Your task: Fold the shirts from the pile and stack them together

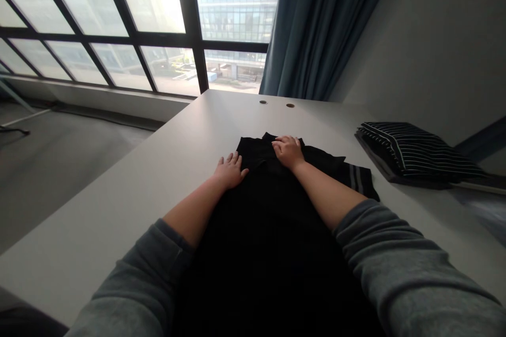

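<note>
A black shirt with a collar lies lengthwise on the white table, its collar end away from me. On the right a short sleeve with grey stripes sticks out; no sleeve extends on the left. My left hand rests open on the shirt's left edge near the shoulder, fingers spread. Just below the collar, my right hand lies on the cloth with its fingers slightly bent and pointing left. The lower part of the shirt is so dark that its folds and hem cannot be made out.
Folded dark clothes, the top one white-striped, are stacked at the table's right side. Two cable holes sit near the far edge. Beyond stand a blue curtain and large windows. Floor shows past the table's left edge.
</note>
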A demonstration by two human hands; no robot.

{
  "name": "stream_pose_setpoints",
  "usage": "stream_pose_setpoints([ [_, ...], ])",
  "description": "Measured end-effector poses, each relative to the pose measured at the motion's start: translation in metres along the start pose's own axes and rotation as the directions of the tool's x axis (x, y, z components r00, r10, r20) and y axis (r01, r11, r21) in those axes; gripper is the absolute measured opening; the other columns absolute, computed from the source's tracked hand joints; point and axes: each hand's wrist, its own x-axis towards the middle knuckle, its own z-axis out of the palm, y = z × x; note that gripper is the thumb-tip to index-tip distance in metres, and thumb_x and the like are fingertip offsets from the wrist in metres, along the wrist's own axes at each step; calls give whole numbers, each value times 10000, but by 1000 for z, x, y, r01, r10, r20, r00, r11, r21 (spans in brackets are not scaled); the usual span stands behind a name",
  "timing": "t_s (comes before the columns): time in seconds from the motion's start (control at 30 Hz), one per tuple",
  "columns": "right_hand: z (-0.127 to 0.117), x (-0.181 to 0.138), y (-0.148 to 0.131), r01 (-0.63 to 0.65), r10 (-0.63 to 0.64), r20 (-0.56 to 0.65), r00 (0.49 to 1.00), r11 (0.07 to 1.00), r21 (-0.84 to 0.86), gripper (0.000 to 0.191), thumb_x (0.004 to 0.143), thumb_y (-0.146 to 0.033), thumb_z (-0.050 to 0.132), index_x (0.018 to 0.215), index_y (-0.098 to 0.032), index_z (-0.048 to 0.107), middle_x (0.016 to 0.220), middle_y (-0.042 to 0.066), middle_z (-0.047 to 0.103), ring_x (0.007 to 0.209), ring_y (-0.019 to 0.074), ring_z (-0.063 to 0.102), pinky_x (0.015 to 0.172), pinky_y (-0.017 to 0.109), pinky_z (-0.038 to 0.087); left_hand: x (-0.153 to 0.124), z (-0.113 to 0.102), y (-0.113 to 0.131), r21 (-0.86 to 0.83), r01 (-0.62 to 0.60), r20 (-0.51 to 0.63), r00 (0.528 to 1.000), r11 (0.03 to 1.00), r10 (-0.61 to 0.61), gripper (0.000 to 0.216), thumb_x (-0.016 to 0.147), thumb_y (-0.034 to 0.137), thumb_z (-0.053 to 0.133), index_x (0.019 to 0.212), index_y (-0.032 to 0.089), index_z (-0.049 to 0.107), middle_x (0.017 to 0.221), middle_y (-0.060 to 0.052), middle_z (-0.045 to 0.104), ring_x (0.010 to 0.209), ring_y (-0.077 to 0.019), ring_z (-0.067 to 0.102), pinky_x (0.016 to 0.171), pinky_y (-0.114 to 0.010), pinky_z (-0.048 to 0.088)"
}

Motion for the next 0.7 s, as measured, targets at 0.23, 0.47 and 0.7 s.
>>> stream_pose_setpoints([
  [0.23, 23, 42, -80, 220, -249, 401, 882, 968, 118, 585, 1065, -410, 333, 1596, -203, 462, 1683, 58, 369, 1574, 302, 302, 1288, 533, 240, -37, -2, 23, 83, 67, -23, 998, 994, -66, 775, 1056, 557, 312, 1639, 46, 316, 1730, -207, 187, 1604, -334, 227, 1283, -532, 224],
  [0.47, 55, 47, -82, 125, -143, 526, 838, 990, 71, 676, 1049, -585, 355, 1673, -343, 261, 1753, 0, 157, 1623, 343, 126, 1279, 676, 93, -98, 23, 32, -52, 0, -92, 996, 999, -5, 780, 1045, 597, 324, 1664, 124, 289, 1744, -164, 186, 1611, -357, 192, 1298, -527, 190],
  [0.7, 43, 34, -85, 161, -165, 268, 949, 986, 36, 604, 1057, -510, 410, 1598, -246, 439, 1698, 93, 338, 1569, 381, 252, 1256, 659, 190, -114, 28, 10, -100, -49, -92, 995, 994, 40, 740, 1040, 613, 360, 1657, 206, 332, 1740, -154, 210, 1605, -396, 189, 1274, -589, 213],
])
